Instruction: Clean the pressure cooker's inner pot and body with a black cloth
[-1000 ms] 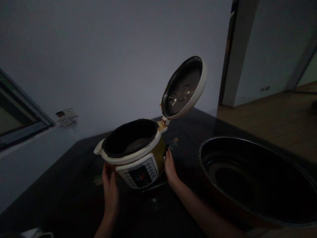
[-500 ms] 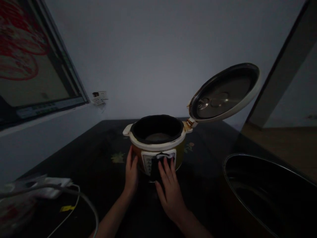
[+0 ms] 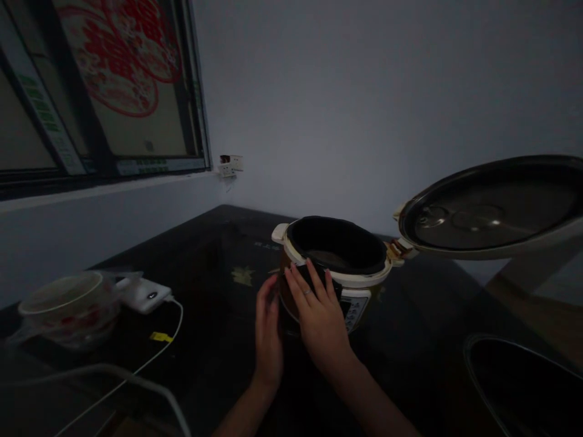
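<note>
Electric cooker [image 3: 355, 280] stands just ahead of my hands, lid [image 3: 501, 206] swung open rightward, inner pot [image 3: 341, 246] dark with a paler bottom. My right hand [image 3: 321, 325], fingers extended, presses dark cloth [image 3: 337, 286] against its side; my left hand [image 3: 268, 337], loosely open, stands alongside. Rightward, a black pan's [image 3: 531, 379] inside is unreadably dark; leftward sits a plastic-wrapped bowl [image 3: 68, 309].

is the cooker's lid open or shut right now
Open: the lid stands aside on its hinge, baring the inside of the cooker.
</note>
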`<state>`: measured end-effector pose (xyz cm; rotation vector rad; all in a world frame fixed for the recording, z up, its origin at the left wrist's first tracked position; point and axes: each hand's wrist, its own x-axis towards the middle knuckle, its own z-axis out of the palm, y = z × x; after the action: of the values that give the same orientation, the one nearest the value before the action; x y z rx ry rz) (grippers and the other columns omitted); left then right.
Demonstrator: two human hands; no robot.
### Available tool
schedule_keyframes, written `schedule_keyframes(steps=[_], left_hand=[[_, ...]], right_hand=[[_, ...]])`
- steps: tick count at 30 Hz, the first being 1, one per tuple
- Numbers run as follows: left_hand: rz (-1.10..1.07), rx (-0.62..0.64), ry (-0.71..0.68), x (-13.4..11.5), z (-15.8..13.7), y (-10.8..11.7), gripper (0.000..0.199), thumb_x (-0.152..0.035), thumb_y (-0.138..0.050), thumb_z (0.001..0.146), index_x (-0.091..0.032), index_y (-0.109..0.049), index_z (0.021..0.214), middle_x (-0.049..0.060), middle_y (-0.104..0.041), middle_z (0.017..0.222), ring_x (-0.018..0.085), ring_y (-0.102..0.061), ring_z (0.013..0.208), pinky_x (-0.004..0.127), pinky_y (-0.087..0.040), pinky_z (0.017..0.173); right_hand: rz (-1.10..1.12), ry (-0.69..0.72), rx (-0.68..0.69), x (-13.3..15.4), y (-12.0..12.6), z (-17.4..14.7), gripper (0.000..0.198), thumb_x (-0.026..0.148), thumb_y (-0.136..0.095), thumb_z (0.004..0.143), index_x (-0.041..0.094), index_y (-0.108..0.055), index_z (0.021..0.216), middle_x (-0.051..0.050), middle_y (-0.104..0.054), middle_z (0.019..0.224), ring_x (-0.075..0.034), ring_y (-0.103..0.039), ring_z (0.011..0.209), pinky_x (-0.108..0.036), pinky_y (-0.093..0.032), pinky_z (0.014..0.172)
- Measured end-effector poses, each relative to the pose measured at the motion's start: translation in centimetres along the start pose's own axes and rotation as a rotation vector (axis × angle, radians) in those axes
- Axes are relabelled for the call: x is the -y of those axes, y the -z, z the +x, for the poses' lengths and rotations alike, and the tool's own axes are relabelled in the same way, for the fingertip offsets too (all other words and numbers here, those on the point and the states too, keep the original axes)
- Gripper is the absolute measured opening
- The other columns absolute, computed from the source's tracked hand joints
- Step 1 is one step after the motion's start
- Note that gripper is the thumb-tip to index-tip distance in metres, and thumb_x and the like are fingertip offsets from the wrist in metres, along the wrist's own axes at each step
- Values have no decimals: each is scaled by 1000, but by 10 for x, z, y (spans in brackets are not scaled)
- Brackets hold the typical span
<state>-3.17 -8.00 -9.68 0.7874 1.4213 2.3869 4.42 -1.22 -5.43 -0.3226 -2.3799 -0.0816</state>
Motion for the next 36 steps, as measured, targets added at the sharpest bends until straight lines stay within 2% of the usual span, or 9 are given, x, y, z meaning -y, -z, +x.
schedule_keyframes(steps=[3,6,11,14,17,22,27,33,36], left_hand=[[-103,80,88,-5,-14,-15,53,-51,-35,96,-23,-44,141,7,-39,153,23,-32,142,37,-31,114],[-50,104,72,3,-8,-27,59,-52,-36,95,-22,-39,145,7,-30,157,21,-24,145,37,-20,119],[55,54,9,21,22,-36,61,-50,-38,95,-24,-28,150,6,-19,161,20,-11,148,38,-8,120],[114,35,-24,25,35,-41,62,-48,-35,97,-23,-23,152,6,-17,161,19,-10,148,37,-7,120],[178,13,-85,24,37,-47,61,-44,-34,98,-22,-19,153,5,-13,162,17,-6,149,36,-5,120],[235,9,-137,14,20,-57,58,-35,-30,100,-25,-12,154,3,-10,162,17,-6,148,36,-6,120],[296,98,-238,6,-9,-65,59,-29,-28,101,-28,-4,155,0,-2,163,18,-1,148,38,-3,121],[311,140,-191,2,-31,-66,60,-29,-29,100,-27,-4,155,0,-1,163,21,1,148,40,-2,121],[315,142,-143,-1,-37,-65,59,-31,-30,100,-27,-8,155,0,-2,163,21,2,148,40,-3,121]], right_hand=[[63,19,5,2,6,9,75,7,-35,90,29,-1,153,1,-32,154,-26,-21,146,-59,-21,116],[164,62,2,-3,18,12,72,7,-30,91,30,-4,154,-1,-35,154,-20,-31,143,-50,-31,115],[86,-84,-182,-34,38,24,52,19,-36,96,23,-34,148,-8,-54,140,-21,-50,130,-50,-37,111],[-136,-129,-146,-51,37,33,41,31,-34,99,16,-56,130,-13,-69,116,-25,-65,106,-51,-40,105],[-314,-87,-76,-56,34,37,43,38,-32,100,15,-69,100,-10,-74,87,-23,-69,82,-46,-45,97],[-440,-50,-47,-49,38,37,41,38,-39,98,19,-59,67,-3,-64,61,-20,-65,65,-36,-46,90],[-416,-26,-93,-50,41,35,38,32,-41,97,19,-58,65,-2,-64,60,-20,-65,61,-39,-45,94],[-293,34,-117,-58,48,24,34,30,-40,98,17,-63,78,-9,-75,87,-23,-72,83,-46,-43,101],[-255,63,-115,-61,53,19,32,30,-41,98,17,-63,79,-9,-75,89,-24,-72,89,-45,-45,99]])
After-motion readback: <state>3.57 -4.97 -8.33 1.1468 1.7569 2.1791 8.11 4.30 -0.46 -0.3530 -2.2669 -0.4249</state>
